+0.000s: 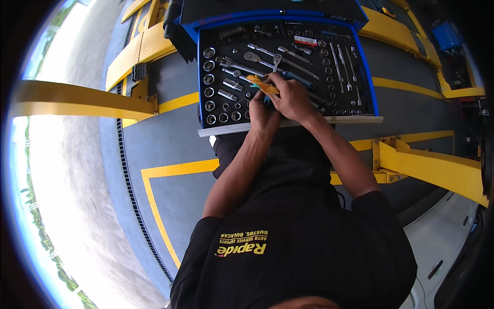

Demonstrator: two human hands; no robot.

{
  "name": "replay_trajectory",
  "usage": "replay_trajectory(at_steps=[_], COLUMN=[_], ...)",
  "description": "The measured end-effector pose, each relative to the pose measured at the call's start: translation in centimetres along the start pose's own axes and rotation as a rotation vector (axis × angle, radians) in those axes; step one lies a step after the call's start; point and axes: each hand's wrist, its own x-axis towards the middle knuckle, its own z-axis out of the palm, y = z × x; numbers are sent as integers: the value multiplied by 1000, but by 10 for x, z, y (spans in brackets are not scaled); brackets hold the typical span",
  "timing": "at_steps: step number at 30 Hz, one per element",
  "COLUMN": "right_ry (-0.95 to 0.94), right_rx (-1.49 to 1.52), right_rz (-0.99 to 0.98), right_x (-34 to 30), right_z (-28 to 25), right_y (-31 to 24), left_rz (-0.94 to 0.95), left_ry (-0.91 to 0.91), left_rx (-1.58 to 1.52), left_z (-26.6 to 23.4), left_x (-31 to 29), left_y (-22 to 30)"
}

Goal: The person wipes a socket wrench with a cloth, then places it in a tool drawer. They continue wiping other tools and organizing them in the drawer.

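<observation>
My right hand [294,99] is closed on a yellow-orange cloth [265,85], over the middle of an open tool drawer [284,120]. Close beside it, my left hand [264,115] is closed near a small dark-and-blue piece; the fingers hide most of what it grips. Around the hands lie ratchets [251,57] and long chrome bars in black foam. Chrome sockets [209,79] run down the drawer's left side, with two longer sockets [227,95] just left of my hands. Slim metal tools [346,67] fill the right side.
The drawer belongs to a blue-and-black tool cabinet [278,11]. Yellow lift arms [85,100] reach in from the left, and another yellow beam [432,167] stands at the right. Yellow lines mark the grey floor [170,139]. A white car [437,247] is at the lower right.
</observation>
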Motion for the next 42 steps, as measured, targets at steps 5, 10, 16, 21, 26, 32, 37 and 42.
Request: replay_trajectory(at_steps=[5, 10, 16, 21, 26, 32, 37, 42], right_ry=[100, -23, 107, 28, -72, -31, -83, 13], right_rx=[-164, -29, -137, -138, -71, -129, -2, -121], right_rz=[34, -94, 82, -103, -46, 45, -5, 127], right_x=[32, -17, 29, -3, -1, 14, -25, 14], right_z=[3, 7, 1, 3, 3, -4, 4, 0], right_y=[19, -3, 22, 0, 10, 14, 4, 22], left_rz=[69, 107, 136, 169, 169, 136, 126, 102], left_ry=[-59, -206, -26, 126, -12, 47, 21, 164], left_rx=[171, 187, 214, 170, 221, 198, 189, 84], left_z=[-1, -12, 1, 20, 5, 13, 0, 18], left_x=[4, -3, 4, -10, -5, -3, -2, -1], left_y=[-2, -5, -11, -15, -12, -9, -10, -11])
